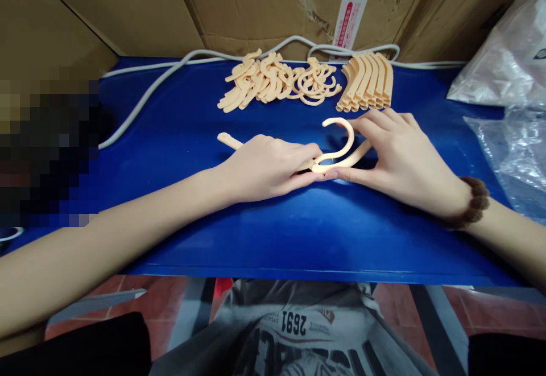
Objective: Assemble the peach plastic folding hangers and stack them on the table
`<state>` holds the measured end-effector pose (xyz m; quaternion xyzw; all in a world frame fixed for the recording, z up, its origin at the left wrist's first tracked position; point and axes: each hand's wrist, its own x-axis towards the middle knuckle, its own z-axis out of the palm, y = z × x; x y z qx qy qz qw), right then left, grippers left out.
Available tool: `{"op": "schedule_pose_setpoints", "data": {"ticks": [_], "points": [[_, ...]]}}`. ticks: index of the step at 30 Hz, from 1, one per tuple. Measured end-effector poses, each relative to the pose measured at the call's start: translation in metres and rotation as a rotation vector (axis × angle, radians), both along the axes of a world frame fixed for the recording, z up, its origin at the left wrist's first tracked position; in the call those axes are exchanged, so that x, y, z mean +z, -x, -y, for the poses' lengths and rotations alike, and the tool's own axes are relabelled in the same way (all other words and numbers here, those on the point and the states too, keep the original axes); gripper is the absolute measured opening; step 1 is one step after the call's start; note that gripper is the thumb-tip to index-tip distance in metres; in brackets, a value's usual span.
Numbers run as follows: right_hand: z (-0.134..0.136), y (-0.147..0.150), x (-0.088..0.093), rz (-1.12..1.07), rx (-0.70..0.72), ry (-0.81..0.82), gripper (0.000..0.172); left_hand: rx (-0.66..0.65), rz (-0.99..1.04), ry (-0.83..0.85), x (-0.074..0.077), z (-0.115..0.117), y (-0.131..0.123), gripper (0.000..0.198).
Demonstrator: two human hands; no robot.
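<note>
Brown cardboard boxes stand behind a blue table, and a white cable runs along the back. Near the cable lie a heap of flat beige pieces, a heap of beige hooks and a row of curved pieces. In front of these, between the two hands, is a beige hanger with its hook on the far side. The left hand pinches it close to the centre joint; the right hand is arched around the other side, thumb near the joint, but how firmly its fingers grip I cannot tell. The hanger seems to be plastic, so I expect it light, rather stiff and a little slippery; the thin hook could perhaps break, so it is better to hold the thicker part beside the joint
</note>
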<state>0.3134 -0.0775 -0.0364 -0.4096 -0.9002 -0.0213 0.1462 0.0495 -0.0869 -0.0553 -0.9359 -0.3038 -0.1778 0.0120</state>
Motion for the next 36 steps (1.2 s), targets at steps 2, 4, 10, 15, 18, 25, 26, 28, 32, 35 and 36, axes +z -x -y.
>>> {"op": "schedule_pose_setpoints", "data": {"ticks": [2,4,10,15,18,25,26,28,32,35,36], "points": [[0.0002,0.0005,-0.0005,-0.046,0.015,0.037,0.084,-0.031,0.017,-0.063,-0.001,0.0001,0.0003,0.042],[0.0003,0.001,-0.0003,-0.077,0.026,0.077,0.093,-0.069,0.027,-0.123,-0.0017,0.0005,0.0003,0.044],[-0.0004,0.001,0.0008,-0.096,0.052,0.115,0.102,-0.123,0.037,-0.209,-0.0022,0.0011,-0.0009,0.046],[-0.0006,-0.0002,0.0015,-0.111,0.11,0.095,0.093,-0.126,0.014,-0.21,-0.0023,0.002,-0.001,0.043],[0.0,0.0001,0.0018,-0.107,0.111,0.089,0.092,-0.116,-0.004,-0.188,-0.0019,0.0028,-0.0007,0.041],[0.0016,0.0027,0.0026,-0.09,0.106,0.063,0.093,-0.118,-0.009,-0.192,-0.0019,0.0034,0.0004,0.038],[0.0017,0.0028,0.0026,-0.087,0.105,0.058,0.093,-0.118,-0.011,-0.194,-0.0019,0.0033,0.0004,0.038],[0.0018,0.0022,0.0022,-0.081,0.106,0.037,0.092,-0.112,-0.013,-0.197,-0.0016,0.0031,0.0001,0.039],[0.0024,0.0004,0.0015,-0.077,0.115,-0.021,0.091,-0.124,0.007,-0.197,-0.0015,0.0022,-0.0009,0.042],[0.0045,0.0009,0.0033,-0.054,0.092,-0.055,0.088,-0.126,0.011,-0.199,-0.0019,0.0016,-0.0009,0.042],[0.0055,0.0016,0.0045,-0.045,0.079,-0.071,0.086,-0.119,0.006,-0.2,-0.002,0.0015,-0.0007,0.041]]}}
